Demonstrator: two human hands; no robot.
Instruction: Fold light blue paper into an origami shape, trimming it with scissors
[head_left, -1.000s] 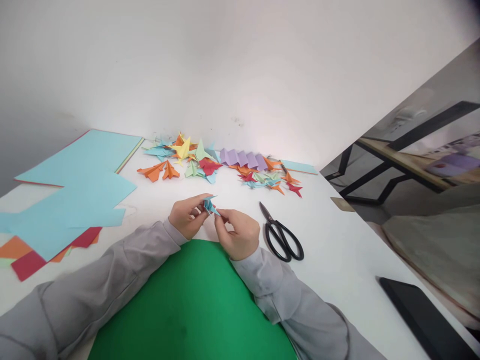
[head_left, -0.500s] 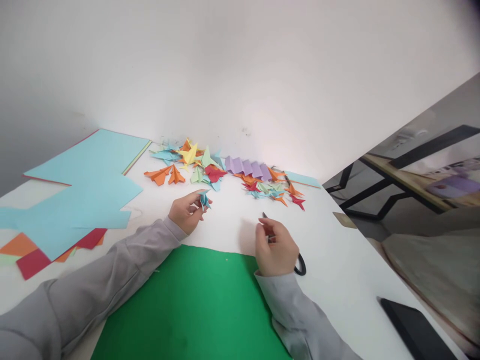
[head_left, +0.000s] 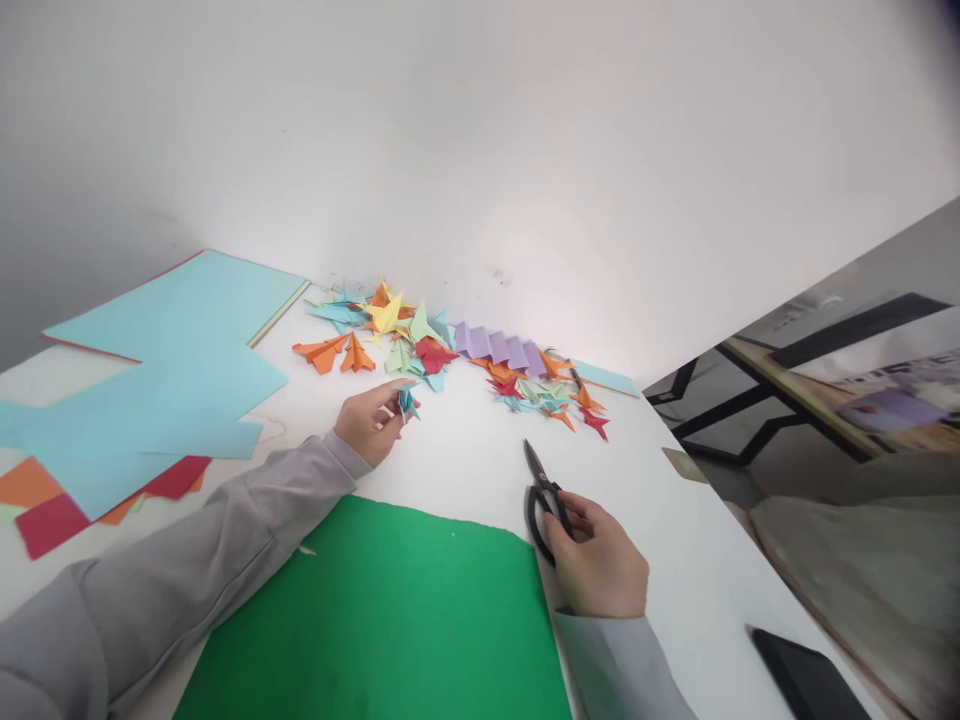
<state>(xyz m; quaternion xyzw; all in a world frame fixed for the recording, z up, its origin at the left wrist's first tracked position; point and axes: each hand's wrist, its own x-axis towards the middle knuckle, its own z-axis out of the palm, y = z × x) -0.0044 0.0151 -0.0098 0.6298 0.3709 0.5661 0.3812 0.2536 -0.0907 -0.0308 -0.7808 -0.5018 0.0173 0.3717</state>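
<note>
Between the thumb and fingers of my left hand (head_left: 369, 422) is a small blue folded paper piece (head_left: 407, 402), held up over the white table. Its folds are partly hidden by my fingertips. My right hand (head_left: 602, 560) is closed on one handle of the black scissors (head_left: 538, 468), beside the right edge of a green sheet (head_left: 390, 610). The blades are together and point away from me toward the wall. The scissors lie at or just above the table surface; I cannot tell which.
Several colourful folded paper pieces (head_left: 386, 313) lie along the wall, with a pleated purple strip (head_left: 499, 348) among them. Large blue sheets (head_left: 180, 390) and red and orange squares (head_left: 45, 522) spread on the left. A dark flat device (head_left: 806, 672) rests near the table's right edge.
My right hand has moved right and toward me, turning so that the scissors, mostly hidden before, now show. My left hand keeps the blue folded paper nearly in place.
</note>
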